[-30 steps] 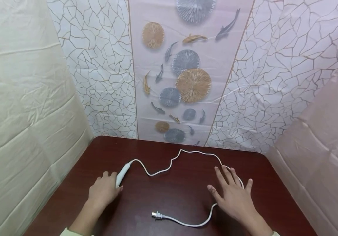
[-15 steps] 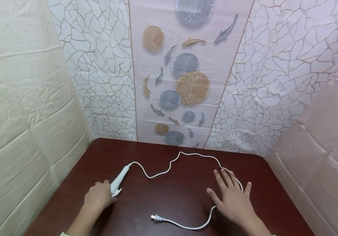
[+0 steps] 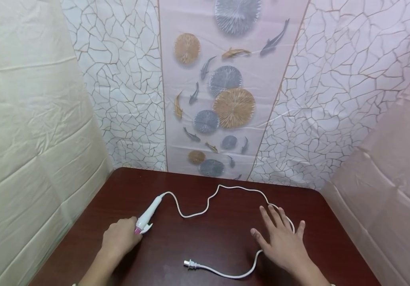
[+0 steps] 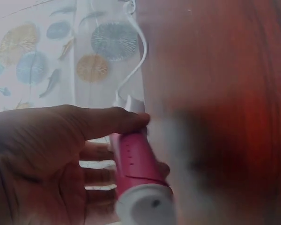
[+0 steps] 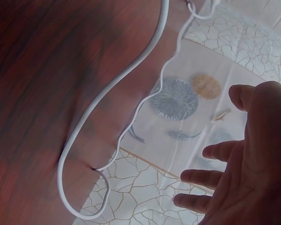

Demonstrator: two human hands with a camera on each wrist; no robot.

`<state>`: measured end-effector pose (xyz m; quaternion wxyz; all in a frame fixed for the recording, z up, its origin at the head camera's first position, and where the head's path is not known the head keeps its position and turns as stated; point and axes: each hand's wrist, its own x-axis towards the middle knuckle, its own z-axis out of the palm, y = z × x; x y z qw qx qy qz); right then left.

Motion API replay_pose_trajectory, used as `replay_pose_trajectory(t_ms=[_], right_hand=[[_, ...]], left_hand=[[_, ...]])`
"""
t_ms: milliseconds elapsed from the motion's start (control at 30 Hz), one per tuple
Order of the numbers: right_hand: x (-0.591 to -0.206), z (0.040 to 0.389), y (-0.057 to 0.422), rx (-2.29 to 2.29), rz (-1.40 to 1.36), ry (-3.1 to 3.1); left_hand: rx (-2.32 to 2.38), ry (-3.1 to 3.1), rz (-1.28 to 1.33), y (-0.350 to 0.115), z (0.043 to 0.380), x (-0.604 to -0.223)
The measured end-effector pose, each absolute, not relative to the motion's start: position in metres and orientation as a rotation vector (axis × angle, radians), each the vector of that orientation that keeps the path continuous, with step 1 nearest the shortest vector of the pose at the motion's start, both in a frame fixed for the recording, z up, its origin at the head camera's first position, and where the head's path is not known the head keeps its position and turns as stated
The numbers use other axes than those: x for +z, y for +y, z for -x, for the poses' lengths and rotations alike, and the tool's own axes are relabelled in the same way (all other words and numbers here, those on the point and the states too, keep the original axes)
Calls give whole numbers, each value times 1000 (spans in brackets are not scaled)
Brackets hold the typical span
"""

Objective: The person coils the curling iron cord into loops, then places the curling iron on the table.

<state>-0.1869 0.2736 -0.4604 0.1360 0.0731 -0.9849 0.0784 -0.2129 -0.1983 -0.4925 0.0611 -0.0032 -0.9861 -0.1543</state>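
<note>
Dark red-brown wood-grain desk (image 3: 198, 234), carrying one white and pink corded curling iron (image 3: 150, 211). The iron lies toward the left edge, its white handle slanted toward the far edge and its clip lever (image 3: 147, 228) facing the desk's middle.

Left hand (image 3: 120, 238): gripping. Thumb above and fingers below hold the pink barrel (image 4: 136, 159); the white end cap (image 4: 147, 206) projects clear of the grip. Whether the handle touches the desk cannot be determined.

Right hand (image 3: 284, 242): fingers extended and spread, grasping nothing, positioned toward the right edge. Contact with the cord or desk cannot be confirmed.

The white cord (image 3: 192, 215) leaves the handle, dips, rises near the middle of the far edge, runs right, passes partly out of sight behind the right hand and curves back to a two-blade plug (image 3: 191, 264) lying on the near part of the desk, between the hands.

Beyond the far edge hangs a cloth panel (image 3: 233, 109) printed with fish and round leaves.
</note>
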Motion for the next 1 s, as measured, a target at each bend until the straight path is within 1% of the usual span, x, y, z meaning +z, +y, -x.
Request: replay_pose_trajectory(t_ms=[200, 800, 1000], right_hand=[[-455, 186, 270, 226, -217, -2850], [-440, 190, 250, 244, -286, -2832], [-440, 192, 246, 238, -297, -2823]], left_hand=[[-496, -2855, 118, -191, 216, -482], [-722, -2761, 379, -167, 217, -451], [-791, -2739, 399, -158, 215, -442]])
